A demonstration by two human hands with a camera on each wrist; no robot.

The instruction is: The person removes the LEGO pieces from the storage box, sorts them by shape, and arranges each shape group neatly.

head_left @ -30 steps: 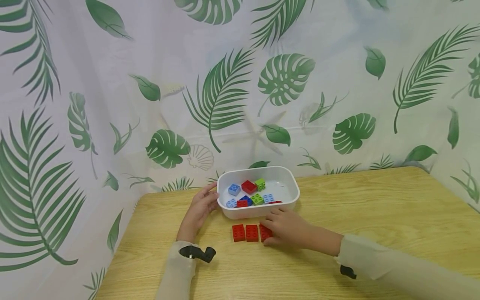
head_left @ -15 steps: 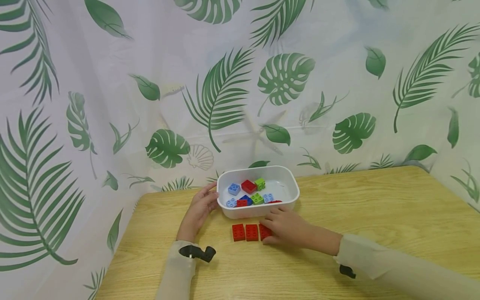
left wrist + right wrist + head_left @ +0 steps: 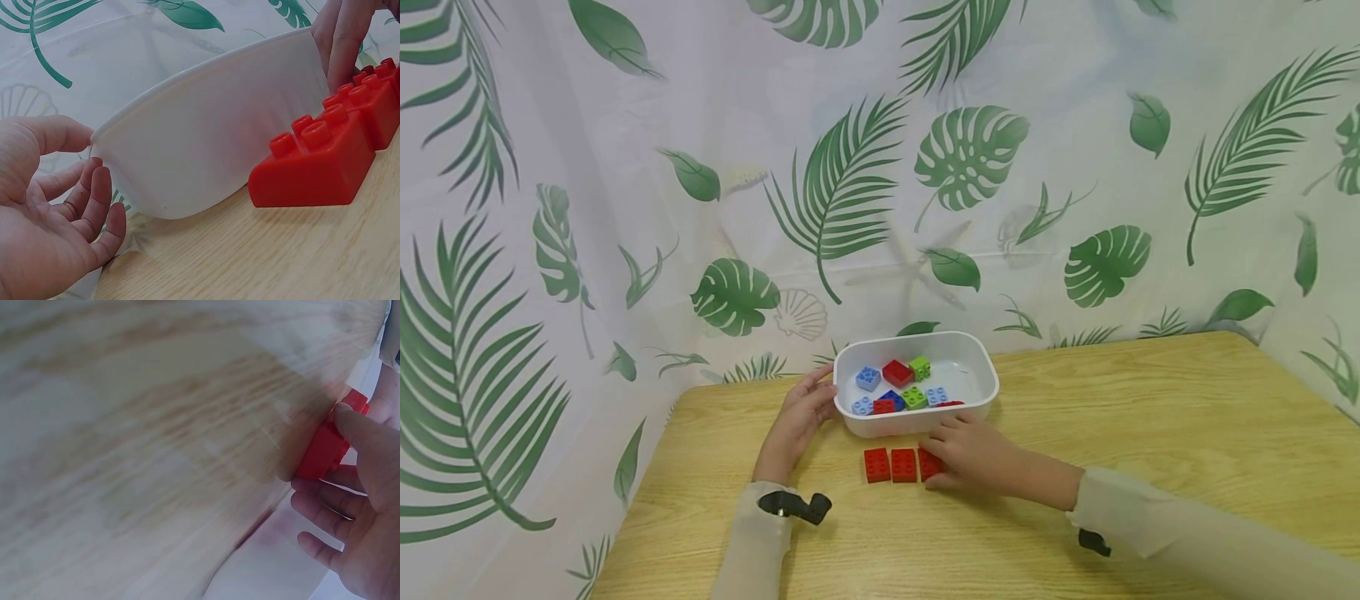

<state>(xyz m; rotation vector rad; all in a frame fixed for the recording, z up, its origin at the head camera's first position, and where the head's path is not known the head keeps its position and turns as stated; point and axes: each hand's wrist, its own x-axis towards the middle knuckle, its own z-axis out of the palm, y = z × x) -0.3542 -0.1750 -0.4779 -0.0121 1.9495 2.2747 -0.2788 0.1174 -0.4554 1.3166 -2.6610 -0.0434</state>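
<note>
No clear movement is being noted since the earlier frames; hands, bricks and tray are being held in the same places. The rightmost red, rectangular, studded plastic brick (image 3: 929, 466) is being gripped by the right hand (image 3: 967, 454), thumb about the near end, fingers at the far end, toward the tray. Its long axis is being pointed from the person toward the white, rounded, plastic-looking tray (image 3: 917, 426), with the right hand coming in from the right and lying much nearer than the left. Just beside it, on the left, a row is being completed by the middle red brick (image 3: 903, 466) and the leftmost red brick (image 3: 876, 466), all on the wooden tabletop (image 3: 1112, 425). The tray's left end is being touched by the left hand (image 3: 797, 415), fingers loosely bent, not wrapped round.
</note>
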